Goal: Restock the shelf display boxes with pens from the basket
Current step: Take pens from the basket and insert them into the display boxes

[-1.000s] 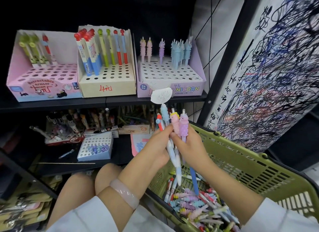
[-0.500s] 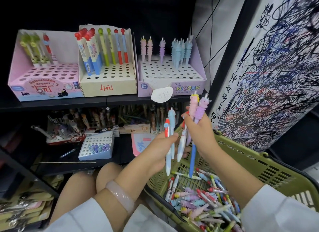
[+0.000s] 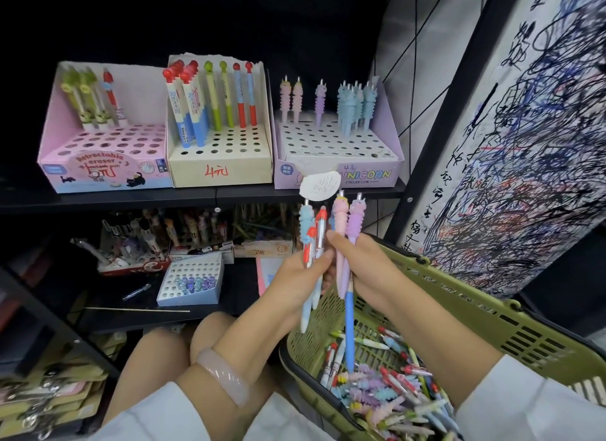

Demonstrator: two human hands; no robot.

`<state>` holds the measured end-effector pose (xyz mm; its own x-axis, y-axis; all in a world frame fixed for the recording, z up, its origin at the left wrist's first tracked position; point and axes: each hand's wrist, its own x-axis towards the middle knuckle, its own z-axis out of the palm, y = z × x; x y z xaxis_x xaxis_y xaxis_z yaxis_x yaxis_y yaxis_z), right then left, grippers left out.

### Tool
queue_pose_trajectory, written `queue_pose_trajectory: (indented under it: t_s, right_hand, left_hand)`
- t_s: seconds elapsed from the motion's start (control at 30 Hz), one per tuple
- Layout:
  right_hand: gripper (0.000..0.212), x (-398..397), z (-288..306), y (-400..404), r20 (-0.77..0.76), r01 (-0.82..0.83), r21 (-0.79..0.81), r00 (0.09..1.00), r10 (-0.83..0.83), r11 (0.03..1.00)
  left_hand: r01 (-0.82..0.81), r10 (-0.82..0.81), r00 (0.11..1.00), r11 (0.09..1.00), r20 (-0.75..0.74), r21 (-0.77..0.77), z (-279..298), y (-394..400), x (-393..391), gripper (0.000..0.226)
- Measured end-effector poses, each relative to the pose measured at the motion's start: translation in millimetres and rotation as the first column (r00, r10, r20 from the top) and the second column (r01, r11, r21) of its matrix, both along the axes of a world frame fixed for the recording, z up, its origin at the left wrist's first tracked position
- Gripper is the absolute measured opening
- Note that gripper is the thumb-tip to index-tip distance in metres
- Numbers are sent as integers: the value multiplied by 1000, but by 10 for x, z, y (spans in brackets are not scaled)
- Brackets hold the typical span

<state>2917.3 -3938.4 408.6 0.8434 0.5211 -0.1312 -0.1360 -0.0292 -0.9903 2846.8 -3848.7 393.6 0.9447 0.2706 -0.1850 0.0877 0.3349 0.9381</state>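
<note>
Slippage is risked at frame centre, where mixed pens (image 3: 315,243) are clamped in the left hand (image 3: 300,278) and unicorn pens (image 3: 348,225) in the right hand (image 3: 369,270), so one may be dropped outside the green basket (image 3: 485,312).

Upper shelf (image 3: 196,196): three display boxes (image 3: 219,165) side by side, pens standing at rear. Lower shelf: holed box (image 3: 190,283). Basket (image 3: 492,319) at right, pens (image 3: 387,394) inside, below both hands.

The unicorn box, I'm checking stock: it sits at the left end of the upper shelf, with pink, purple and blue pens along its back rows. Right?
Not quite. In the head view the unicorn box sits at the right end of the upper shelf, not the left. The pink, purple and blue pens do stand along its back rows.
</note>
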Motion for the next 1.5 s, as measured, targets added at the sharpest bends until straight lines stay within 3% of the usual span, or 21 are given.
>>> queue_pose_trajectory:
  t_s: [0.17,0.4,0.5,0.63,0.8,0.9,1.0,1.1,1.17,1.33,1.43,1.5]
  right_hand:
    - [26,-101,-32,128,93,-36,-98,995,45,995]
    - [44,-129,152,389,312,-46,-290,940,140,956]
    - [39,-161,202,499,288,-86,-257,944,161,963]
    - [16,-162,228,662,289,-57,-131,953,93,990]
    - [9,-177,332,867,517,146,18,845,-134,989]
    - [18,-125,445,1018,623,217,-56,770,-136,975]
    - [25,-37,633,1167,550,189,-72,827,-120,979]
    - [2,44,864,1265,445,73,-63,895,-38,995]
    - [13,149,999,1291,449,35,-87,894,8,996]
    - [10,659,1430,1252,413,79,50,906,-93,996]
    - [15,1118,1616,1200,489,227,52,843,-223,973]
    - [26,1399,1682,1179,626,364,-50,737,-255,930]
  left_hand:
    - [-66,68,998,989,10,-133,55,2,-53,32]
    - [-146,153,988,976,34,-163,137,198,-39,19]
    - [-191,190,982,969,-24,-155,168,307,-40,22]
    - [-175,168,984,974,-62,-145,260,440,-70,21]
    - [-137,151,987,971,58,-196,366,567,-120,20]
    - [-159,168,982,982,90,-98,476,716,-118,15]
    - [-186,187,976,982,108,-25,586,912,-102,10]
    - [-218,211,971,975,114,48,674,1110,-66,8]
    - [-226,215,969,970,119,90,734,1221,-28,7]
    - [-223,211,957,974,198,38,951,1397,154,7]
    - [-232,222,942,973,252,10,1082,1466,316,6]
    - [-234,226,936,972,269,-2,1165,1482,424,5]
